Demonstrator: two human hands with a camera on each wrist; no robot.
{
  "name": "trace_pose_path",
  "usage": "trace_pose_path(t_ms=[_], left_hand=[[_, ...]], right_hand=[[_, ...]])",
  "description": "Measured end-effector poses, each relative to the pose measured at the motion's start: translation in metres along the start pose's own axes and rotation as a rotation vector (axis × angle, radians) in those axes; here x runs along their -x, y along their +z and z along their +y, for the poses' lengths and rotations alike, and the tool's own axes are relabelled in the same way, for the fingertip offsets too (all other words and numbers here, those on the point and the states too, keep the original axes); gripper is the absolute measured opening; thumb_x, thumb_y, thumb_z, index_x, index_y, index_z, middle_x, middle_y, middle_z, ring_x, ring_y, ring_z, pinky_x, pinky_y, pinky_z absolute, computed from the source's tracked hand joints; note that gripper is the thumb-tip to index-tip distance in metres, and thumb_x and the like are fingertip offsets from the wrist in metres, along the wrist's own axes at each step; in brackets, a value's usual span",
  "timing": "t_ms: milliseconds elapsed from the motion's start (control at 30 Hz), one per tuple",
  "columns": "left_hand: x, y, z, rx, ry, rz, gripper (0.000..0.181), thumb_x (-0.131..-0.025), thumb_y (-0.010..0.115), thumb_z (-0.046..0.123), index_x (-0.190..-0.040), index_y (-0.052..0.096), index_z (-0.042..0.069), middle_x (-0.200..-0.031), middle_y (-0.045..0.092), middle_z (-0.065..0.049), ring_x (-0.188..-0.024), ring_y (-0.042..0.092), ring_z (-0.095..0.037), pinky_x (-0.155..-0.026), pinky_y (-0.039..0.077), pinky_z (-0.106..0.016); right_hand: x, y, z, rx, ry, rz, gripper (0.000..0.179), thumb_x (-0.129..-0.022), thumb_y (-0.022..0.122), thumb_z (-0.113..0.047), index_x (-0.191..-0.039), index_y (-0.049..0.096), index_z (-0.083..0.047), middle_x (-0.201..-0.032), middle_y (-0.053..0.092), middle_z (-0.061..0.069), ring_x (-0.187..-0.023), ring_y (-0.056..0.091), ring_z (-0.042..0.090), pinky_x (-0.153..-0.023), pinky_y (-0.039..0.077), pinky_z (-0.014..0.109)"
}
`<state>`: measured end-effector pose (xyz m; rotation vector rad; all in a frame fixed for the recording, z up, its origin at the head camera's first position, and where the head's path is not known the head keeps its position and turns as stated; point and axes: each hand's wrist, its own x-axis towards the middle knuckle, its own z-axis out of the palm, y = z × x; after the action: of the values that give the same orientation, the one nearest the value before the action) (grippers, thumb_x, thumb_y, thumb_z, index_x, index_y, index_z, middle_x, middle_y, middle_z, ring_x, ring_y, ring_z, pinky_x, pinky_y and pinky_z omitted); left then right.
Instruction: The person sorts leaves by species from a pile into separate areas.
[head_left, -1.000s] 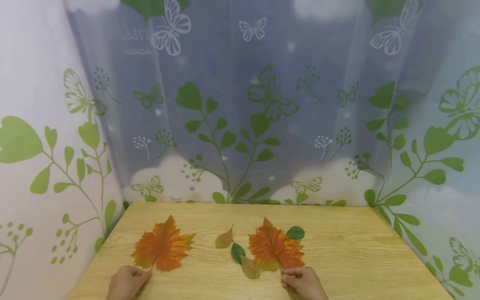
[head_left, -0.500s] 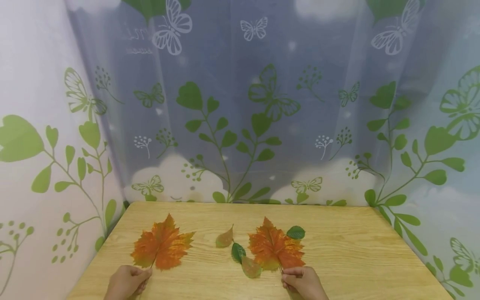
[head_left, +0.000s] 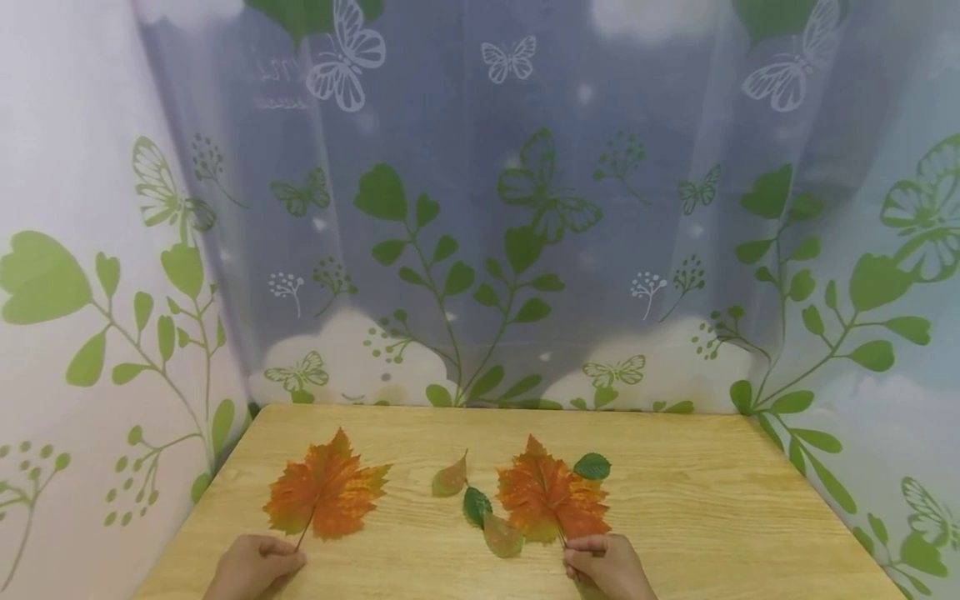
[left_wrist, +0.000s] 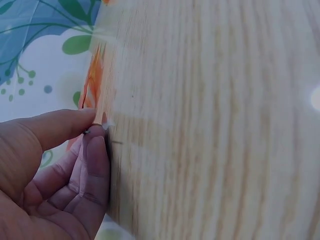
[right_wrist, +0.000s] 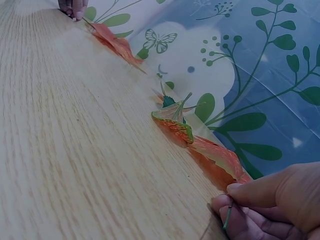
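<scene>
On the left of the table in the head view lies an orange maple leaf, its tip pointing away from me. My left hand pinches the end of its thin stem between thumb and index finger, seen also in the left wrist view. A second orange maple leaf lies right of centre. My right hand pinches that leaf's stem; in the right wrist view a green stem end pokes out below the thumb. The fingers' undersides are partly hidden.
Small leaves lie about the right maple leaf: a brownish one, a dark green one, a yellow-green one and another green one. A printed curtain encloses the wooden table.
My left hand has slid slightly down and left, and more of the left leaf's stem shows above its fingers. My right hand and the small leaves look unmoved.
</scene>
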<state>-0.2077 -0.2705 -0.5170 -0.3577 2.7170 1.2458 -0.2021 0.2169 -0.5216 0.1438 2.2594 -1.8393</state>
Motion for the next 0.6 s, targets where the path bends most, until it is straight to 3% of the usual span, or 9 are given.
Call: trace_pose_path(t_ms=[267, 467, 600], left_hand=[[-0.001, 0.005, -0.005, 0.043, -0.023, 0.025, 0.035, -0.073, 0.082, 0.038, -0.081, 0.073, 0.005, -0.065, 0.065, 0.002, -0.062, 0.059, -0.014, -0.059, 0.048, -0.029], [0.0, 0.002, -0.004, 0.016, -0.002, 0.01, 0.038, -0.075, 0.079, 0.042, -0.083, 0.075, 0.005, -0.071, 0.068, 0.0, -0.068, 0.057, -0.014, -0.063, 0.047, -0.03], [-0.001, 0.001, -0.007, 0.054, 0.008, -0.013, 0.034, -0.078, 0.078, 0.034, -0.087, 0.075, 0.002, -0.076, 0.07, -0.003, -0.069, 0.059, -0.014, -0.064, 0.048, -0.03]], right_hand=[[0.002, 0.001, -0.003, 0.025, -0.002, 0.053, 0.023, -0.087, 0.066, 0.001, -0.101, 0.064, 0.018, -0.078, 0.07, 0.008, -0.066, 0.065, 0.013, -0.063, 0.056, 0.025], [0.005, 0.001, -0.007, 0.07, -0.021, 0.075, 0.024, -0.087, 0.067, -0.003, -0.101, 0.066, 0.017, -0.082, 0.071, 0.012, -0.071, 0.066, 0.014, -0.064, 0.055, 0.026], [0.008, 0.0, -0.012, 0.125, -0.064, 0.095, 0.027, -0.087, 0.068, -0.008, -0.102, 0.067, 0.015, -0.084, 0.072, 0.013, -0.072, 0.065, 0.013, -0.063, 0.054, 0.025]])
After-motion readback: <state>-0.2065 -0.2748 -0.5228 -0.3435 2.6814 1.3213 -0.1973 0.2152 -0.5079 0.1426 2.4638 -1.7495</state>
